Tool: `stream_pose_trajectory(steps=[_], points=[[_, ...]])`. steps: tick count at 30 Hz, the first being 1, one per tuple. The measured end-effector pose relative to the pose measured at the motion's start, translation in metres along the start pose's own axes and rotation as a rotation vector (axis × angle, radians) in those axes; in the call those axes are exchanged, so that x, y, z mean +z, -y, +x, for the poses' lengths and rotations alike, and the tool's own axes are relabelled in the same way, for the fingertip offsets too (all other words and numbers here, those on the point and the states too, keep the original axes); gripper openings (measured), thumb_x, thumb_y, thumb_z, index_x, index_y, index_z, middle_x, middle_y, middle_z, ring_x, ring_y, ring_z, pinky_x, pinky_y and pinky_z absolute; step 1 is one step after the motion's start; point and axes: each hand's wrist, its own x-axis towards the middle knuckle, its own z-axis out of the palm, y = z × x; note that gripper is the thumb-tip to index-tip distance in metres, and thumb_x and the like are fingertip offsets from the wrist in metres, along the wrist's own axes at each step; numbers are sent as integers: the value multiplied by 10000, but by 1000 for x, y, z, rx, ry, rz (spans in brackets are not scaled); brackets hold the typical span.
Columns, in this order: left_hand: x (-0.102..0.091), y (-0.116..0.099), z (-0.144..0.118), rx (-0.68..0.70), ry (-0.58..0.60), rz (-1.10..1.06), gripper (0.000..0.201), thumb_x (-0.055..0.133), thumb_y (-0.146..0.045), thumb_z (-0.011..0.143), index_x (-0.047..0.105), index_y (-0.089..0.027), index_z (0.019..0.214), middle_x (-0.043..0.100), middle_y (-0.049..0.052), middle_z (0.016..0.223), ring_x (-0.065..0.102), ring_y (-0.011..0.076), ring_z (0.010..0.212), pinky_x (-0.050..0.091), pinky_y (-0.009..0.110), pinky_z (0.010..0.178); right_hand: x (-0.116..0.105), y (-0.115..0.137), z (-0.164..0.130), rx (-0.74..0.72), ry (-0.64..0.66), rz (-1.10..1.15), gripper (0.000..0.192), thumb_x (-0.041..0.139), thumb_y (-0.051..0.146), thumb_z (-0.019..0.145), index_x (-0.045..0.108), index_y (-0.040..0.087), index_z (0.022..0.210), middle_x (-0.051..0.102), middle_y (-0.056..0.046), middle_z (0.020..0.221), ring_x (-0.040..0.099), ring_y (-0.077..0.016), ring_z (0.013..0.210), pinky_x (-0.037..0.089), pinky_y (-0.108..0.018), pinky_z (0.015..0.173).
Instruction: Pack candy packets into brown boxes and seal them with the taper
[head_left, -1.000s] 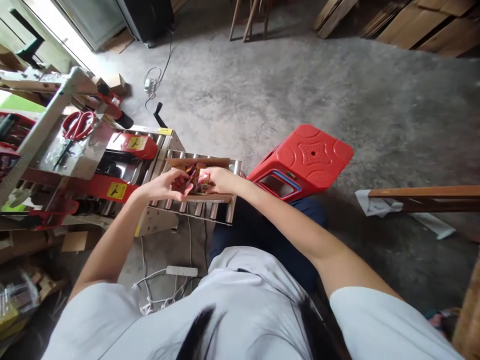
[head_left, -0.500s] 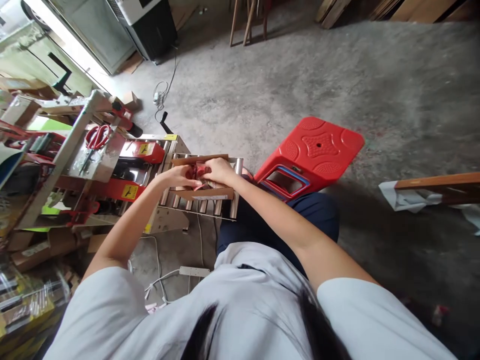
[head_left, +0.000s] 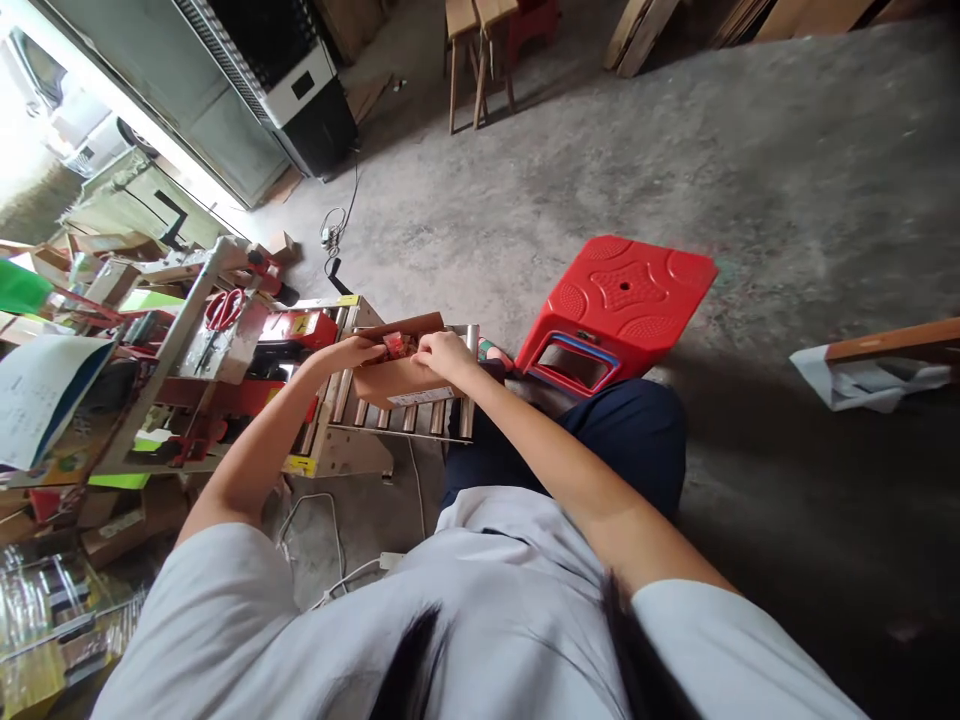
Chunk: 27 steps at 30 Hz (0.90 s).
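A red plastic stool point(head_left: 626, 300) lies tipped on the concrete floor point(head_left: 750, 150). Red scissors point(head_left: 223, 309) rest on the taping machine point(head_left: 187, 370) (left side), and a wooden bench point(head_left: 480, 40) stands far back.

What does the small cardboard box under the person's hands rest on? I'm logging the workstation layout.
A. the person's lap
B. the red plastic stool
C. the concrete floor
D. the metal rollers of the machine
D: the cardboard box sits on the metal rollers, with the left hand and right hand at its open top.
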Motion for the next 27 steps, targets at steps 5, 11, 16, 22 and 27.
stream_pose_trajectory(steps=[5,11,16,22,27], points=[[43,-18,-47,216,-359,206,596,544,-457,912,486,-107,1391,537,222,1393,485,335,1326,406,486,1089,11,11,3,21,-198,-101,409,600,135,911,583,87,1317,549,-255,1380,502,-365,1302,446,-502,1034],[90,-21,-41,270,-236,301,863,593,-634,840,406,-55,1453,480,253,1454,463,378,1353,334,486,1145,16,-11,6,-302,-282,-218,744,727,137,819,405,124,1490,461,-192,1480,358,-352,1408,177,-595,1217],[84,-17,-36,148,-157,337,763,560,-663,843,544,-99,1357,628,227,1240,585,403,1148,378,517,1026,28,-29,1,-388,-199,-230,160,638,193,911,700,150,1051,655,-124,1072,551,-284,1073,413,-478,1035],[99,-37,-81,200,-279,317,476,438,-452,982,533,-281,1417,530,140,1448,453,343,1371,248,516,1140,36,-30,-3,-335,-192,-164,186,542,182,958,723,142,971,652,-147,1067,536,-278,1078,408,-466,1020],[104,-70,-43,203,-293,343,1167,764,-594,724,173,-56,1574,221,266,1611,146,418,1521,142,537,1228,33,-30,4,-310,-164,92,252,506,78,882,721,124,1006,659,-149,1130,546,-273,1169,431,-422,1061]])
